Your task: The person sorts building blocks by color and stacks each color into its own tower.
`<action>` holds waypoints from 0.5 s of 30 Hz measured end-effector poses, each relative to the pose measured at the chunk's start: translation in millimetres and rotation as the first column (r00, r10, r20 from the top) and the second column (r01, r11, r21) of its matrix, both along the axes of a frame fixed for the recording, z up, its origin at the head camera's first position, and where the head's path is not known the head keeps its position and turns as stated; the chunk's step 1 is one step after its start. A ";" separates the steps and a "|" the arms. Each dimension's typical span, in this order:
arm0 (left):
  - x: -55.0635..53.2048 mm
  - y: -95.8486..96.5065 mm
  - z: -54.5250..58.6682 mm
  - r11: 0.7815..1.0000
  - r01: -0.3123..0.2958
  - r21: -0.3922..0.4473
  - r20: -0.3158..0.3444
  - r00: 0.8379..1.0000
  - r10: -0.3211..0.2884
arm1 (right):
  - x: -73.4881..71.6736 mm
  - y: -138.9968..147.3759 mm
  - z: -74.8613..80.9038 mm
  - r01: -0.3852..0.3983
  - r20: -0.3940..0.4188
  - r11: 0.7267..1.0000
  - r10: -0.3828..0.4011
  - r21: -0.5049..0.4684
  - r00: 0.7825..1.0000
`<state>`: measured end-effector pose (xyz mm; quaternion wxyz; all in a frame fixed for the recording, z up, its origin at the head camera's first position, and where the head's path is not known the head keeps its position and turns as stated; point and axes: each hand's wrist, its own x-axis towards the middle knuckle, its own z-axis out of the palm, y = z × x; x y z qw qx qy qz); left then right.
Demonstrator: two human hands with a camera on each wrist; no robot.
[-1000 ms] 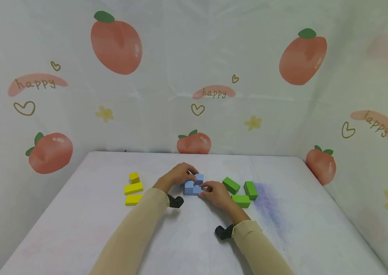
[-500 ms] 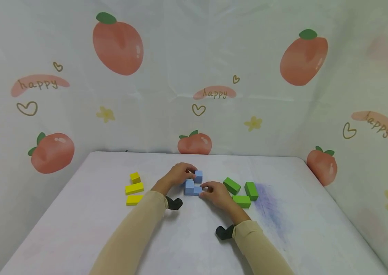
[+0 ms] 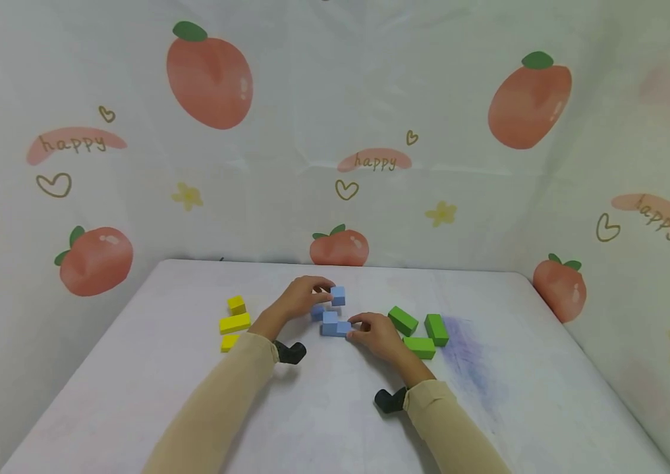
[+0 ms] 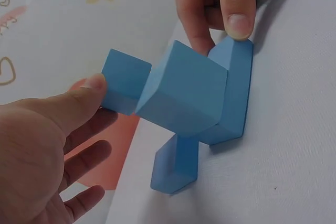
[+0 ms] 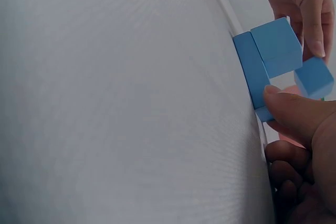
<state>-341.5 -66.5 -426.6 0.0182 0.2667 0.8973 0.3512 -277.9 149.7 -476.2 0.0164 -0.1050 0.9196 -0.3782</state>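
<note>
Mid-frame, left hand [image 3: 301,295] pinches a blue cube [image 3: 338,296], best held level; right hand [image 3: 377,334], pinching the long block [image 5: 252,71], should steady it.

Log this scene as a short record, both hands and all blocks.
Left hand: pinches a small blue cube-like block above the white table
Right hand: pinches the end of a flat blue oblong block
On flat block: a boxy blue block
Left and behind these: another blue block
Yellow blocks: three, at left
Green blocks: three, at right
</note>
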 end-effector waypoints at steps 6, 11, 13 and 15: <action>4.9 -5.7 0.7 0.999 -0.037 0.023 0.021 0.999 0.036 | 1.0 -0.6 1.9 0.013 0.022 1.000 -0.012 0.000 1.000; 7.4 -10.5 -1.0 0.999 -0.038 0.022 0.003 0.999 0.038 | 1.2 -1.2 3.7 0.023 0.034 1.000 -0.023 0.002 0.999; 9.2 -12.0 -1.0 0.999 -0.031 0.025 -0.011 0.999 0.031 | 1.6 -1.1 4.3 0.020 0.035 1.000 -0.020 0.001 0.999; 11.8 -13.5 -0.4 0.999 -0.029 0.028 -0.020 0.999 0.029 | 1.7 -1.0 4.6 0.017 0.034 1.000 -0.016 -0.001 0.999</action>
